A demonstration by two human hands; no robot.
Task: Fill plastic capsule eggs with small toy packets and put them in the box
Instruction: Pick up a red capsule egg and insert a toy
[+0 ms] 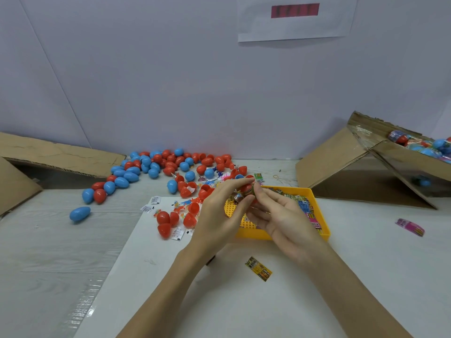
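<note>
My left hand (223,211) grips a red egg half (246,188) above the yellow tray (288,236). The thumb and forefinger of my right hand (283,215) pinch a small toy packet (253,190) at the mouth of that half. Several colourful packets lie in the tray's right side. A heap of red and blue capsule eggs (168,167) spreads along the back of the table. Open red halves (170,222) and small white packets lie left of the tray. The cardboard box (400,162) at the right holds filled eggs.
A yellow packet (259,268) lies on the white sheet in front of the tray. A pink packet (410,227) lies at the right. One blue egg (80,213) sits alone at the left. A flattened cardboard box (48,157) lies at the far left.
</note>
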